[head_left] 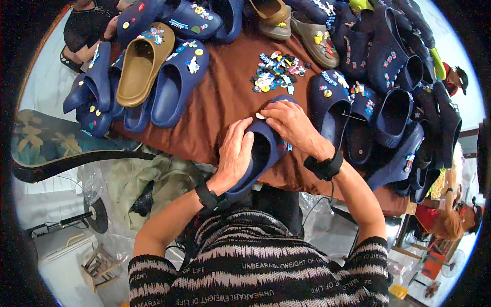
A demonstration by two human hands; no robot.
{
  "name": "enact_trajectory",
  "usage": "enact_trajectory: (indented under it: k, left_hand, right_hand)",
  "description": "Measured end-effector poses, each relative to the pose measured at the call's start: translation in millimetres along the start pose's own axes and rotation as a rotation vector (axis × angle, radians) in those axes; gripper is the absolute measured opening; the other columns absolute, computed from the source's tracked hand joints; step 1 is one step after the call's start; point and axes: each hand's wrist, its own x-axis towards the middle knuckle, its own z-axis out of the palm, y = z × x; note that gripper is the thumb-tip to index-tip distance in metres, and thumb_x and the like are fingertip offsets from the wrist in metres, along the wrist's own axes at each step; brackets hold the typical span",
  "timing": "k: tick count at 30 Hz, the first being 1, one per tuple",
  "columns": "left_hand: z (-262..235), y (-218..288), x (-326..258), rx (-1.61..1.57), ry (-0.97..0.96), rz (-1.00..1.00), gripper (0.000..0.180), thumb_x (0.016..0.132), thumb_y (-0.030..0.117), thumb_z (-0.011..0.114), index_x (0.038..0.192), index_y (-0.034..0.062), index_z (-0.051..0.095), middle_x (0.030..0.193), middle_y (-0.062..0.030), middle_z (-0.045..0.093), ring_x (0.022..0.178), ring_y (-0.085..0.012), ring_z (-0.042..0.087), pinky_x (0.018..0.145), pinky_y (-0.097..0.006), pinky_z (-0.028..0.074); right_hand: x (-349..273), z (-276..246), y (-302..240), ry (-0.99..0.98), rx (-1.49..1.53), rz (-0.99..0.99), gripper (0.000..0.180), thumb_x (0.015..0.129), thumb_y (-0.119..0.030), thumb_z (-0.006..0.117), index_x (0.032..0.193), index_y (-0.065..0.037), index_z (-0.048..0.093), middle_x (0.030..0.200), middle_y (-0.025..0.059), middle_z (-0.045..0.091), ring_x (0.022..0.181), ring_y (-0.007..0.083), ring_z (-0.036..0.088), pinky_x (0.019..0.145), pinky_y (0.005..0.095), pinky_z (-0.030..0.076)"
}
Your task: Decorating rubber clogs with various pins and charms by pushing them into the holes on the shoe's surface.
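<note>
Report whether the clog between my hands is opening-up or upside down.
Opening-up: the blue clog shows its foot opening to the camera above, between left hand and right hand.

navy foam clog (262,153) | opening up, toe pointing away and slightly right, heel near the body | colourful charms (287,147) along right side | small white piece (260,116) at upper, seating unclear

the right fingers (280,113) partly hide the held navy clog (260,153).
</note>
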Motion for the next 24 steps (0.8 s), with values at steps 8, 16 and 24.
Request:
enact_trajectory:
  k: [8, 16, 24]
  left_hand:
    - [0.0, 1.4, 0.9, 0.022, -0.008, 0.03, 0.041, 0.106, 0.029, 0.042, 0.136, 0.002, 0.053, 0.135, -0.0208, 0.054, 0.128, -0.0382, 0.051, 0.108, -0.044, 0.04]
    - [-0.9, 0.8, 0.7, 0.035, -0.031, 0.014, 0.042, 0.106, 0.026, 0.041, 0.139, 0.0019, 0.051, 0.138, -0.0194, 0.052, 0.132, -0.0343, 0.049, 0.113, -0.04, 0.037]
    - [0.0, 2.2, 0.0, 0.021, -0.026, -0.004, 0.041, 0.106, 0.026, 0.041, 0.138, 0.0017, 0.051, 0.137, -0.0191, 0.053, 0.13, -0.0343, 0.05, 0.11, -0.041, 0.039]
  right_hand:
    - [10.0, -26.1, -23.2, -0.124, -0.196, -0.088, 0.029, 0.097, -0.033, 0.06, 0.107, -0.009, 0.074, 0.104, 0.0081, 0.069, 0.106, 0.0309, 0.062, 0.097, 0.0463, 0.045]
    - [20.6, -4.8, -13.2, -0.109, -0.274, -0.044, 0.028, 0.093, -0.034, 0.062, 0.086, -0.01, 0.075, 0.091, 0.0114, 0.07, 0.092, 0.0339, 0.066, 0.084, 0.0482, 0.052]
    - [32.4, -15.2, 12.8, -0.163, 0.247, 0.213, 0.028, 0.09, -0.031, 0.068, 0.093, -0.004, 0.074, 0.087, 0.0175, 0.07, 0.088, 0.0374, 0.068, 0.077, 0.045, 0.053]
